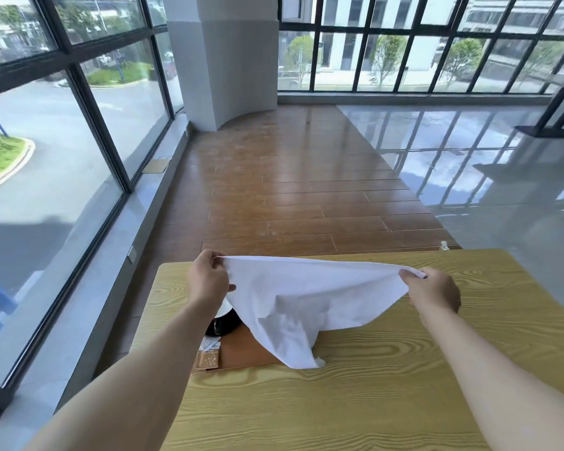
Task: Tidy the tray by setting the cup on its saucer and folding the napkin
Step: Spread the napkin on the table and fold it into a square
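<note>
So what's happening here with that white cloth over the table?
A person is holding a white napkin up above a wooden table, the left hand pinching one corner and the right hand pinching another, so it hangs spread out and not yet folded. Its lowest tip reaches down to the table. Beneath it lies a brown tray with a dark saucer partly hidden by the cloth and a small packet at the tray's near left corner. Whether the cup sits on the saucer cannot be told.
</note>
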